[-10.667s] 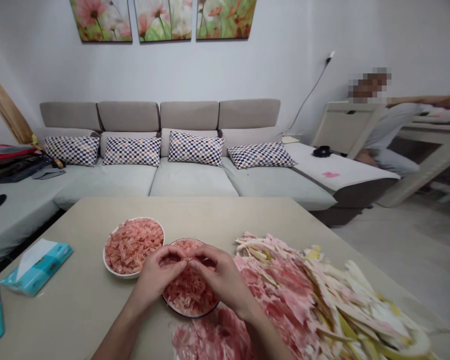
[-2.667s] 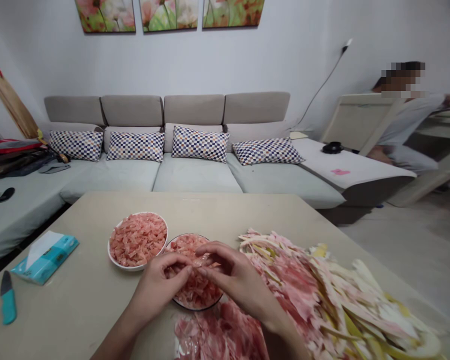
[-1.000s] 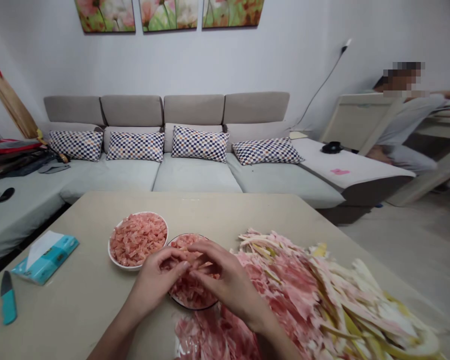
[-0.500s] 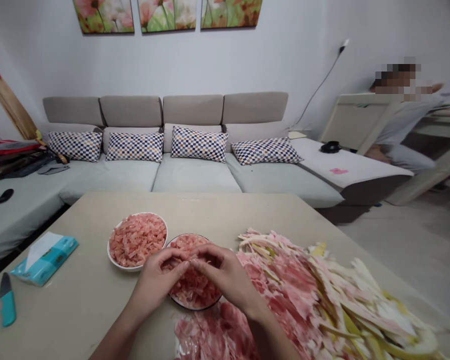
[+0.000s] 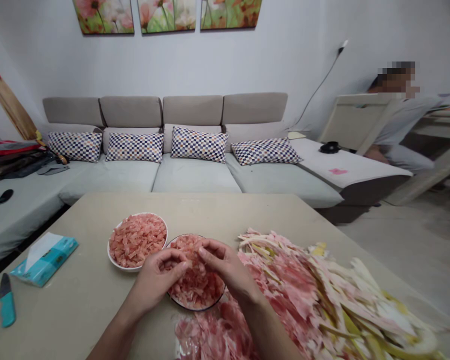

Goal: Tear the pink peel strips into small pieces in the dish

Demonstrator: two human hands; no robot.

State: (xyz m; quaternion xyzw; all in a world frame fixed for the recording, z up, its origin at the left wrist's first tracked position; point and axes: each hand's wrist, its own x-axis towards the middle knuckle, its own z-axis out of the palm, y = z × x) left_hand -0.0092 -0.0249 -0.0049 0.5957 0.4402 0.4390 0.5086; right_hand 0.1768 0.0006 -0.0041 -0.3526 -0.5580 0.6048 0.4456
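While squinting at the blue plastic tissue pack (image 5: 45, 265), can't read the tiny dark print (image 5: 48, 251). Got left hand (image 5: 153, 280) and right hand (image 5: 232, 272) curled, thumbs near index fingers, over glossy pink pulp (image 5: 200, 292) inside a round dark-rimmed bowl (image 5: 197, 309); can't tell if pinching any. Also spotting 1 heaped white bowl (image 5: 129, 269), plus limp, stringy peels (image 5: 354, 292).

Head-worn view from the near side of the bench (image 5: 86, 285), close above it, facing forward and down, sofa (image 5: 193, 175) beyond the bench
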